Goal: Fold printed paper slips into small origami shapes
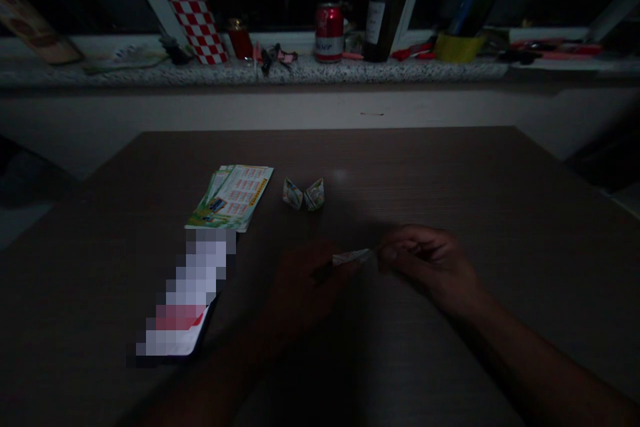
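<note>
While the left hand (307, 280) pinches the small folded paper (350, 257) between thumb and fingers, the paper's long axis runs left to right, its right end toward the right hand (435, 263), whose fingertips bunch just beside it; whether they grip it cannot be told. Folded paper peaks (315, 196) stand farther off, slightly left.

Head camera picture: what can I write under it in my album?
Over a dim table, the left hand holds a folded paper, the right hand close by, more folded shapes beyond.
</note>
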The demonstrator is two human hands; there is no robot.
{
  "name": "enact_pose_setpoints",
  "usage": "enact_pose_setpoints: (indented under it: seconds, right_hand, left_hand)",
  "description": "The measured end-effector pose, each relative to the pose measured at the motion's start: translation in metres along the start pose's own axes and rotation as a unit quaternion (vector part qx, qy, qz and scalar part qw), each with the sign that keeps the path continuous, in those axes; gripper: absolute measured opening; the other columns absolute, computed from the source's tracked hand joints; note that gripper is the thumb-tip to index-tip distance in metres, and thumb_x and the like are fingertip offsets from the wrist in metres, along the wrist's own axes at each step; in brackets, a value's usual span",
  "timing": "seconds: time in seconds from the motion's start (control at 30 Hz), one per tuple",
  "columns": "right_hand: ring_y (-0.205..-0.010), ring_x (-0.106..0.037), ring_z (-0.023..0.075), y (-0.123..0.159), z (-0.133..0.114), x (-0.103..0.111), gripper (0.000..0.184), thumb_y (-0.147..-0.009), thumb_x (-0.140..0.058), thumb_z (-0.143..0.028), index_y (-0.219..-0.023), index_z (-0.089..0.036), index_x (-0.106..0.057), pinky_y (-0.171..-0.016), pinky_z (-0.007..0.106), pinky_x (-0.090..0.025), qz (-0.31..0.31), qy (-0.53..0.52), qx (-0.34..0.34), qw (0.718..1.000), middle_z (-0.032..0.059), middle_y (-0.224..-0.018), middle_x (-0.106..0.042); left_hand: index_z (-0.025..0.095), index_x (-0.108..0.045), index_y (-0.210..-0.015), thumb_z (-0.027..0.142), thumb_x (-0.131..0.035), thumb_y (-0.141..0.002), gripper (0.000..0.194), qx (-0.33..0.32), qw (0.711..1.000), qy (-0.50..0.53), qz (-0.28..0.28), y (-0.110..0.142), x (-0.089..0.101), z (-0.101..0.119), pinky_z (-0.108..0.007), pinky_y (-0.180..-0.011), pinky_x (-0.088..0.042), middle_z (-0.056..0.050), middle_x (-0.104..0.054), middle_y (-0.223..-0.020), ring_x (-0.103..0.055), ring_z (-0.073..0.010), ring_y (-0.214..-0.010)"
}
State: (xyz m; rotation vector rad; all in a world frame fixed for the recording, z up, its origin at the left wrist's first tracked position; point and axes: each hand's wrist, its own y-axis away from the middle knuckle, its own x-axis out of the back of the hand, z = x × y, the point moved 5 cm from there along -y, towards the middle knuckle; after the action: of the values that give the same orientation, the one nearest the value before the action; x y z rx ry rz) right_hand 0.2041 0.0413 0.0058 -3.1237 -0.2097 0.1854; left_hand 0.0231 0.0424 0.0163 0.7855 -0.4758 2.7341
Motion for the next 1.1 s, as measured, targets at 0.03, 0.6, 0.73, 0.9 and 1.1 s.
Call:
enact_pose_setpoints:
  seconds: [0.03,0.6,0.73,0.9,1.1]
  right_hand:
    - [-0.055,-0.063,0.0141,0.001,-0.002,-0.001,0.006,-0.072,-0.076,-0.024,-0.076,-0.02,-0.074,-0.052,0.025,-0.051,-0.001,0.013,0.011,1.0,0.0018,-0.064,-0.071]
    - [-0.053,-0.055,0.0114,0.001,0.011,-0.01,0.005,-0.064,-0.073,-0.017,-0.068,-0.02,-0.072,-0.054,0.024,-0.045,0.031,-0.165,-0.05,0.984,-0.0007,-0.059,-0.064]
    - [-0.053,-0.052,0.011,0.0,0.011,-0.008,0.008,-0.06,-0.07,-0.015,-0.066,-0.019,-0.072,-0.052,0.023,-0.042,0.04,-0.147,-0.061,0.987,-0.001,-0.058,-0.062]
    - [-0.053,-0.051,0.0114,0.0,0.011,-0.005,0.011,-0.057,-0.068,-0.014,-0.064,-0.02,-0.073,-0.051,0.024,-0.042,0.075,-0.145,-0.07,0.984,-0.0012,-0.056,-0.062]
    - [-0.055,-0.055,0.0109,-0.001,0.014,0.002,0.007,-0.061,-0.07,-0.015,-0.065,-0.02,-0.074,-0.053,0.024,-0.043,0.095,-0.085,-0.061,0.99,-0.0008,-0.061,-0.066]
  left_hand:
    - [0.02,-0.069,-0.078,0.027,-0.063,-0.083,0.011,-0.034,0.999,-0.011,0.002,0.0,0.0,0.002,-0.025,-0.06,-0.044,-0.001,-0.065,-0.072,-0.059,-0.0152,-0.066]
    - [0.024,-0.068,-0.096,0.009,-0.062,-0.08,0.022,-0.305,0.921,-0.214,0.113,0.008,0.016,0.024,-0.039,-0.083,-0.046,-0.007,-0.068,-0.101,-0.059,-0.023,-0.096]
    - [0.024,-0.067,-0.098,0.009,-0.066,-0.08,0.023,-0.324,0.908,-0.245,0.106,0.01,0.017,0.026,-0.04,-0.085,-0.046,-0.007,-0.068,-0.102,-0.058,-0.0223,-0.098]
    - [0.024,-0.064,-0.102,0.013,-0.066,-0.082,0.023,-0.336,0.906,-0.243,0.081,0.011,0.014,0.024,-0.04,-0.091,-0.043,-0.005,-0.068,-0.11,-0.057,-0.0213,-0.105]
    - [0.024,-0.064,-0.102,0.011,-0.063,-0.084,0.022,-0.347,0.908,-0.233,0.03,0.011,0.01,0.026,-0.041,-0.094,-0.04,-0.005,-0.068,-0.116,-0.058,-0.0217,-0.11]
